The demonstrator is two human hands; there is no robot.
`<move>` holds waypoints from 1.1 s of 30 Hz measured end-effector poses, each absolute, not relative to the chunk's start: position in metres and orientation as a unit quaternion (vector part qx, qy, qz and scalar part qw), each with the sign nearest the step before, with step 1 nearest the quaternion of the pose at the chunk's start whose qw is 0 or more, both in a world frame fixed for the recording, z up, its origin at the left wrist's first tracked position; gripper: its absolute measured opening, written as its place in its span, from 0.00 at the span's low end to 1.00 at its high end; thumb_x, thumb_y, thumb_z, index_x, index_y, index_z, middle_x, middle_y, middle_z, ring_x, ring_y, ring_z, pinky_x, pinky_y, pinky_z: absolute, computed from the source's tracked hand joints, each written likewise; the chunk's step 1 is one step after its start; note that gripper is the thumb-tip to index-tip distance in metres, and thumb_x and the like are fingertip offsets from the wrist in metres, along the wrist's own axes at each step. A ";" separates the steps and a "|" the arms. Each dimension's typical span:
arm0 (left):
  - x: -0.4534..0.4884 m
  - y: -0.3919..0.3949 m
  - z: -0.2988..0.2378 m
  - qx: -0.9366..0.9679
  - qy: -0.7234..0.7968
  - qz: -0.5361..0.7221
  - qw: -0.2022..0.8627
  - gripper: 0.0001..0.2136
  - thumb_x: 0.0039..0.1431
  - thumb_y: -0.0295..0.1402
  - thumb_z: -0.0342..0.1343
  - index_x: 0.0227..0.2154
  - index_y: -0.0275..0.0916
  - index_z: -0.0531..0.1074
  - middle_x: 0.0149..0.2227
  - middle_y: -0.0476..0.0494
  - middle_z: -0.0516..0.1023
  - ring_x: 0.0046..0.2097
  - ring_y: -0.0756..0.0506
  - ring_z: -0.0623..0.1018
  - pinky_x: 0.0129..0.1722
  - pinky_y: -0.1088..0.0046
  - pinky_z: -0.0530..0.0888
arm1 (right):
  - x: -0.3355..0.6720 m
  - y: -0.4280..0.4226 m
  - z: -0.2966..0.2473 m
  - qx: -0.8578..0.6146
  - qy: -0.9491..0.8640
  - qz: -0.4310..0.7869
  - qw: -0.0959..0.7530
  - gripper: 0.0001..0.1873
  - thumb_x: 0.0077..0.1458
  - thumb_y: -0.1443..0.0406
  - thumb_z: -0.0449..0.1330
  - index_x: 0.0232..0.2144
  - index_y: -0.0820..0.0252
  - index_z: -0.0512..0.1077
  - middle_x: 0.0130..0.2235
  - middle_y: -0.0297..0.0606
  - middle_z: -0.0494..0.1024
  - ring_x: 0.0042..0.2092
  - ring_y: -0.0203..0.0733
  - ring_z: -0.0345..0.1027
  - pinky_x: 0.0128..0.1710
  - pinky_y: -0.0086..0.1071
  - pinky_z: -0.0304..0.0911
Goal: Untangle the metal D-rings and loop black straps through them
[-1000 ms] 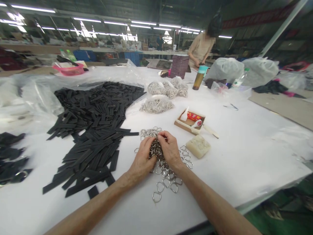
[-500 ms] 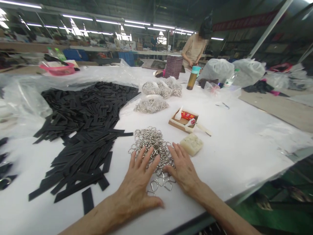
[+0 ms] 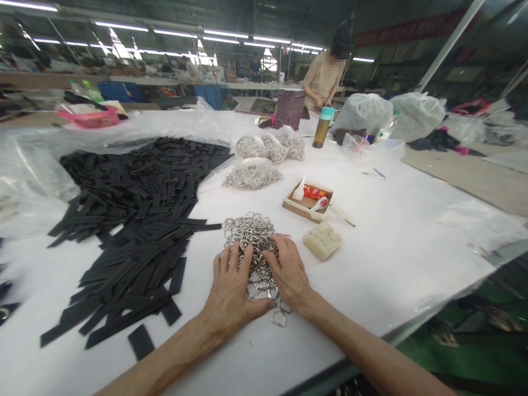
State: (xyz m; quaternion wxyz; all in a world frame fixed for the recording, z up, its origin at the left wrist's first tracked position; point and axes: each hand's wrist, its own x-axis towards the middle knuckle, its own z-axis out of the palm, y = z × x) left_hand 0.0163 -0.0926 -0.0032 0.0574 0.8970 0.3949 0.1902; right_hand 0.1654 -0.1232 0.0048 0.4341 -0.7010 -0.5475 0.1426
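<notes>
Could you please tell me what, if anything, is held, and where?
Nothing visibly held: the left hand and right hand touch silvery D-shaped metal rings.

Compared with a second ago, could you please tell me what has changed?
The left hand and right hand, fingertips nearly meeting then, have moved apart, flanking the piled metal rings; those nearest the pale block have shifted left. The block, cardboard box and black strips stayed put.

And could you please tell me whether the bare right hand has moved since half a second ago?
Yes, the right hand moved left, away from the pale, waxy-looking rectangular block.
</notes>
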 end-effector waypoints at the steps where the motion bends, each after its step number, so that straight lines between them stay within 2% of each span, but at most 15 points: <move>1: 0.018 -0.093 -0.003 0.897 0.391 0.199 0.060 0.47 0.37 0.52 0.63 0.59 0.35 0.51 0.60 0.25 0.55 0.60 0.24 0.55 0.57 0.41 0.54 | 0.163 -0.121 0.007 -0.691 -0.523 0.166 0.470 0.18 0.57 0.62 0.53 0.48 0.64 0.68 0.52 0.49 0.70 0.55 0.50 0.59 0.58 0.46 0.52; 5: 0.025 -0.094 -0.002 0.894 0.376 0.228 0.085 0.38 0.45 0.43 0.61 0.57 0.37 0.53 0.56 0.30 0.60 0.57 0.29 0.60 0.55 0.44 0.58 | 0.157 -0.113 0.013 -0.656 -0.448 0.233 0.561 0.14 0.54 0.62 0.53 0.42 0.59 0.69 0.46 0.42 0.73 0.50 0.45 0.63 0.55 0.42 0.55; 9: 0.030 -0.092 0.001 0.887 0.363 0.254 0.133 0.32 0.48 0.35 0.58 0.56 0.36 0.54 0.54 0.31 0.62 0.55 0.31 0.62 0.54 0.46 0.61 | 0.152 -0.103 0.011 -0.638 -0.425 0.257 0.589 0.12 0.54 0.63 0.52 0.40 0.59 0.69 0.43 0.40 0.75 0.46 0.42 0.66 0.52 0.39 0.60; 12: 0.030 -0.091 0.004 0.867 0.368 0.274 0.195 0.29 0.52 0.31 0.54 0.57 0.40 0.54 0.54 0.34 0.62 0.56 0.34 0.63 0.55 0.47 0.62 | 0.146 -0.096 0.013 -0.623 -0.410 0.273 0.608 0.12 0.54 0.63 0.52 0.39 0.59 0.69 0.41 0.38 0.76 0.44 0.41 0.68 0.49 0.37 0.62; 18: 0.027 -0.095 0.010 0.835 0.374 0.301 0.270 0.24 0.55 0.27 0.50 0.56 0.41 0.56 0.55 0.37 0.60 0.58 0.38 0.61 0.59 0.51 0.61 | 0.142 -0.098 0.036 -0.593 -0.431 0.301 0.611 0.12 0.54 0.63 0.51 0.39 0.59 0.70 0.43 0.38 0.76 0.47 0.40 0.67 0.52 0.37 0.60; 21: 0.019 -0.099 0.016 0.849 0.364 0.287 0.255 0.24 0.57 0.31 0.53 0.57 0.41 0.55 0.59 0.35 0.56 0.61 0.37 0.59 0.59 0.50 0.59 | 0.158 -0.118 0.043 -0.573 -0.506 0.326 0.556 0.12 0.56 0.62 0.52 0.41 0.58 0.70 0.51 0.39 0.72 0.53 0.42 0.64 0.56 0.40 0.57; 23: 0.008 -0.100 0.020 0.873 0.342 0.256 0.235 0.30 0.54 0.37 0.58 0.59 0.43 0.53 0.63 0.35 0.51 0.63 0.34 0.55 0.59 0.48 0.58 | 0.172 -0.140 0.042 -0.578 -0.576 0.312 0.487 0.15 0.57 0.60 0.53 0.46 0.55 0.68 0.58 0.39 0.65 0.59 0.45 0.58 0.59 0.44 0.53; 25: -0.006 -0.101 0.022 0.901 0.311 0.215 0.214 0.41 0.47 0.44 0.63 0.61 0.44 0.49 0.66 0.34 0.45 0.65 0.31 0.50 0.60 0.44 0.54 | 0.187 -0.165 0.035 -0.585 -0.662 0.256 0.394 0.27 0.54 0.56 0.58 0.56 0.52 0.62 0.63 0.40 0.56 0.63 0.49 0.49 0.61 0.50 0.49; 28: -0.023 -0.102 0.019 0.926 0.293 0.153 0.185 0.54 0.34 0.53 0.67 0.63 0.42 0.46 0.66 0.29 0.42 0.65 0.27 0.44 0.60 0.39 0.46 | 0.201 -0.191 0.017 -0.571 -0.759 0.150 0.274 0.50 0.39 0.51 0.68 0.62 0.52 0.54 0.65 0.43 0.49 0.65 0.58 0.41 0.61 0.56 0.46; 30: -0.026 -0.100 0.013 0.925 0.314 0.127 0.175 0.55 0.34 0.56 0.65 0.63 0.39 0.46 0.66 0.26 0.42 0.65 0.26 0.42 0.59 0.38 0.46 | 0.205 -0.194 0.005 -0.573 -0.779 0.107 0.230 0.56 0.32 0.49 0.71 0.62 0.54 0.54 0.65 0.47 0.48 0.65 0.62 0.39 0.60 0.60 0.46; 33: -0.018 -0.096 0.008 0.914 0.348 0.121 0.170 0.50 0.41 0.55 0.62 0.63 0.35 0.47 0.65 0.22 0.44 0.65 0.27 0.44 0.59 0.40 0.50 | 0.205 -0.176 -0.004 -0.574 -0.787 0.093 0.206 0.56 0.34 0.47 0.69 0.62 0.58 0.54 0.65 0.52 0.49 0.65 0.62 0.41 0.60 0.59 0.47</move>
